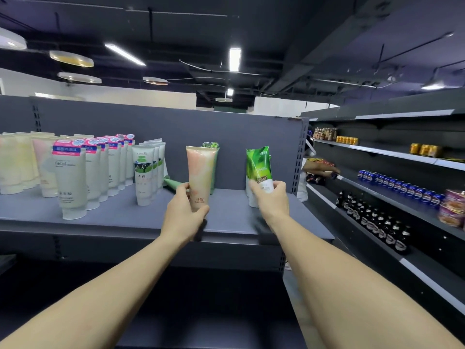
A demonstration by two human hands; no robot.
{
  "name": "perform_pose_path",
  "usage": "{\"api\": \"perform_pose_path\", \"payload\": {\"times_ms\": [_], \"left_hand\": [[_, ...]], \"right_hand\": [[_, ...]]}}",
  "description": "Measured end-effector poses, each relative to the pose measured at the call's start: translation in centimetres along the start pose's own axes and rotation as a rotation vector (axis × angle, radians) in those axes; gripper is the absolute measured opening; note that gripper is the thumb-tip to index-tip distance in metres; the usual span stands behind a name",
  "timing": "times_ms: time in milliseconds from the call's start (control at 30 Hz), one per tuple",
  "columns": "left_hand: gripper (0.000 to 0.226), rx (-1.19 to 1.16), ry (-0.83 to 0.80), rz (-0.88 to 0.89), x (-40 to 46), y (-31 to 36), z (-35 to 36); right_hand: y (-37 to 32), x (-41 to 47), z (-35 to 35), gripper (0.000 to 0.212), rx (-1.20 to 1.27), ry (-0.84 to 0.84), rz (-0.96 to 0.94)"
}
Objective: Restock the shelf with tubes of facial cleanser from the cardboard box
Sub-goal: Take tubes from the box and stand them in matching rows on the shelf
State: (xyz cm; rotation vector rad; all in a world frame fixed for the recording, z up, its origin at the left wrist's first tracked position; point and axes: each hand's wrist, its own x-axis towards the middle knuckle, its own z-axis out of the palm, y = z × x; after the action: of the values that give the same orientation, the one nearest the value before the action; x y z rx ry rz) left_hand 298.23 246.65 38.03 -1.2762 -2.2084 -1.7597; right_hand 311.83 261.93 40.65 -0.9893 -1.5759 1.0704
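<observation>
Left hand (185, 212) grips upright peach-pink plastic cleanser tube (200, 172) at its base on grey metal shelf (120, 212). Right hand (270, 197) pinches upright green-and-white cleanser tube (259, 166) near shelf's right end. Tubes well apart.

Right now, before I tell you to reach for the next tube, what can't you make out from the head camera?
- Cardboard box: not in the head view at all.
- Base of the peach tube: covered by the left hand, so whether it touches the shelf is unclear.
- Tubes behind the green tube: hidden by it and the right hand.
- Small print on the tubes: too small to read.
</observation>
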Motion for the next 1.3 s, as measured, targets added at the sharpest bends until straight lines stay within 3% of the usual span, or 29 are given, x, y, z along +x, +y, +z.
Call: {"api": "perform_pose_path", "payload": {"times_ms": [167,400,600,900,1033,1133,1300], "left_hand": [[0.06,-0.005,-0.009,0.01,0.4,0.3,1.2],[0.062,0.011,-0.003,0.005,1.1,0.2,1.8],[0.062,0.041,-0.001,0.0,1.5,-0.4,2.2],[0.065,0.031,-0.014,-0.021,1.4,-1.3,2.4],[0.065,0.03,-0.024,-0.023,1.4,-1.3,2.4],[0.065,0.021,-0.024,-0.019,1.4,-1.2,2.0],[0.063,0.006,-0.007,-0.016,1.2,-1.1,0.9]], "right_hand": [[0.7,0.7,0.4,0.034,-0.028,0.059,-0.028],[2.0,2.2,1.3,0.04,-0.31,0.079,0.019],[2.5,2.3,2.0,0.02,-0.333,0.106,0.05],[2.4,2.8,2.2,0.024,-0.387,0.085,0.055],[2.5,2.4,2.2,0.045,-0.366,0.105,0.075],[2.2,1.5,2.1,0.057,-0.337,0.211,0.063],[1.0,0.1,2.5,0.025,-0.278,0.243,-0.064]]}}
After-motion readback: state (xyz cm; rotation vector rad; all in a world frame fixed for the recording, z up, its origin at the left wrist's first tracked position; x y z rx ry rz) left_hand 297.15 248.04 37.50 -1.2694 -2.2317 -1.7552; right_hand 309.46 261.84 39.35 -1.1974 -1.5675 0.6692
